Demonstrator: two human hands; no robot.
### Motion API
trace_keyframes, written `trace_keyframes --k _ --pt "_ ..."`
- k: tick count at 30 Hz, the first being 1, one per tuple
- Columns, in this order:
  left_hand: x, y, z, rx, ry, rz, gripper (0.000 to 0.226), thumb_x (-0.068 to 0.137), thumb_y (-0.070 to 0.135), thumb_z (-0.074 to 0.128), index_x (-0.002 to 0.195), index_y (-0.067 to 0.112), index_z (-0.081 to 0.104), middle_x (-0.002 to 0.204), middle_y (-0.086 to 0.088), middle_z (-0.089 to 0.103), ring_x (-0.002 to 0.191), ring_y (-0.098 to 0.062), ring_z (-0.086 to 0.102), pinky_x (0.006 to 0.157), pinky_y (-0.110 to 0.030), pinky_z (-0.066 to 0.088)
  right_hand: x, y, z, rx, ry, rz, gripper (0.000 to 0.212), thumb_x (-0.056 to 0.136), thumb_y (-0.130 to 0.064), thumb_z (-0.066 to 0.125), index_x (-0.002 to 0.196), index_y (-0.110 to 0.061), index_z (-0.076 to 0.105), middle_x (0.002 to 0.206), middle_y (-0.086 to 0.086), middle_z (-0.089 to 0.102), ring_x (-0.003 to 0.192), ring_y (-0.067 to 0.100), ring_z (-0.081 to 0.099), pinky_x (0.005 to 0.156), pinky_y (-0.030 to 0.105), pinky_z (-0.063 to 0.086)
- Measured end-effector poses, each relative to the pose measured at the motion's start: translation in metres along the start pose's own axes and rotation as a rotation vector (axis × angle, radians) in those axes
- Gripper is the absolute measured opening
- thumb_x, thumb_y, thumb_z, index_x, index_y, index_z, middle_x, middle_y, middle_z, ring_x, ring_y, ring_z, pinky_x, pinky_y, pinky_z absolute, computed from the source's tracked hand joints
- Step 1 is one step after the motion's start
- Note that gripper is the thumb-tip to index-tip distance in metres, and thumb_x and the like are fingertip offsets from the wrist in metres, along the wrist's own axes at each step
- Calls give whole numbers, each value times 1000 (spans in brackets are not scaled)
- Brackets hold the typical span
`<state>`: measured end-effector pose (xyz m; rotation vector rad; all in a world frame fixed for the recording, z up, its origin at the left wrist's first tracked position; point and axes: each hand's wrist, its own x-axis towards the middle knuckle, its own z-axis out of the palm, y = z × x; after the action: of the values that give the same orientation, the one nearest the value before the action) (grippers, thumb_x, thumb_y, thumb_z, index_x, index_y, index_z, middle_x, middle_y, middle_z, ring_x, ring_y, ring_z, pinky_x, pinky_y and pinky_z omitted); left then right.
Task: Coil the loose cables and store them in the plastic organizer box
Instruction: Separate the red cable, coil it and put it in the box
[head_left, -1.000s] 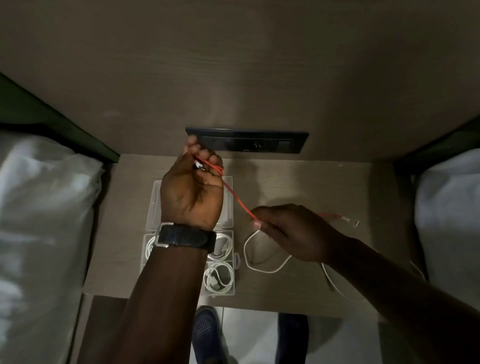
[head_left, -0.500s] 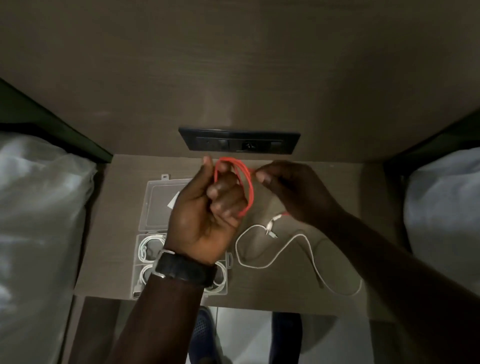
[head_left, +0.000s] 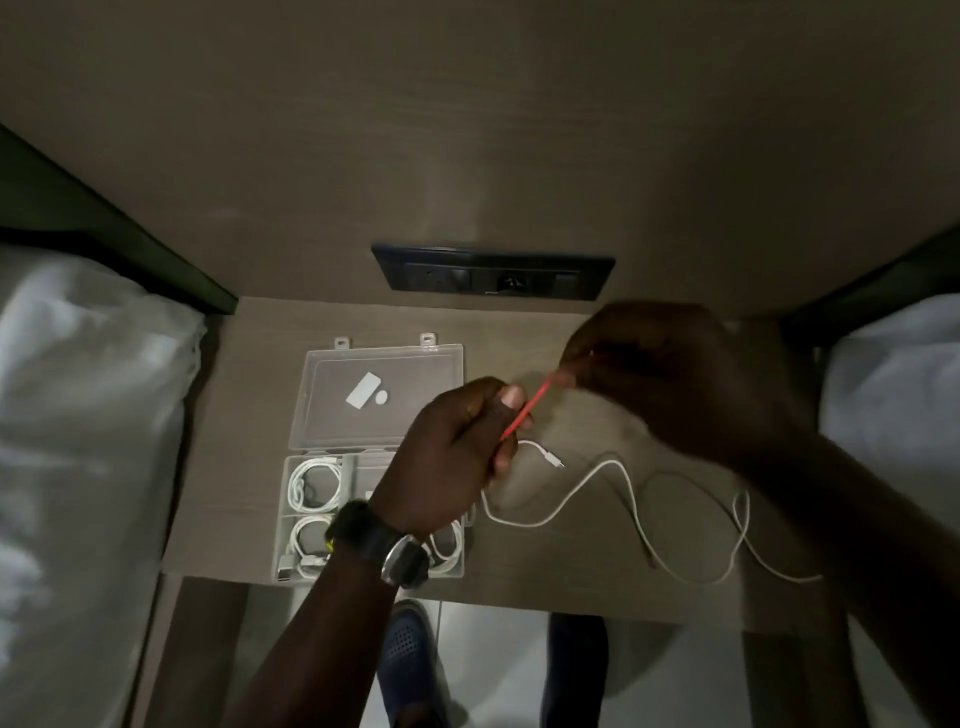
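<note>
I see my left hand (head_left: 457, 452) and right hand (head_left: 670, 379), each grip closed on a thin red cable (head_left: 527, 410) stretched taut above the wooden surface (head_left: 545, 587), beside the open clear plastic organizer box (head_left: 311, 519). Pulling this hard, I judge the loops in my left fist could slip loose, or I might snag the loose white cable (head_left: 623, 483) lying below.

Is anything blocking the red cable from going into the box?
Partly. The box is open, lid back, but the left hand and wrist holding the red cable cover its right compartments, and coiled white cables fill the left ones.

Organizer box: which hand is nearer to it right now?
Left. The left hand hangs over the box's right side, pinching the red cable. The right hand holds the cable's other end, well off to the right.
</note>
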<state>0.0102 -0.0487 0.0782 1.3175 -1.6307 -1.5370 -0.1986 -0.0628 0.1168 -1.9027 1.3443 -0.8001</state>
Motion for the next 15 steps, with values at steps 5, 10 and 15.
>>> trace_keyframes --k 5,10,15 --pt "-7 23 9 -744 7 -141 38 94 41 51 76 9 61 47 5 35 36 -7 30 39 -16 24 12 19 26 204 164 136 6 83 -30 71 85 -24 72 82 2 72 75 20 67 71 44 54" --pt "5 28 -3 -1246 182 -95 28 100 28 36 86 12 55 60 4 43 51 -8 42 51 -20 36 -18 13 78 185 -24 253 24 96 -15 56 113 -25 68 76 -12 66 64 -6 58 64 18 43" --pt "2 18 1 -1052 380 -130 22 102 16 37 95 7 55 78 -5 53 71 -18 60 71 -26 55 -46 -25 90 -185 -163 60 34 96 -19 48 129 -18 59 104 3 68 91 19 64 76 28 47"
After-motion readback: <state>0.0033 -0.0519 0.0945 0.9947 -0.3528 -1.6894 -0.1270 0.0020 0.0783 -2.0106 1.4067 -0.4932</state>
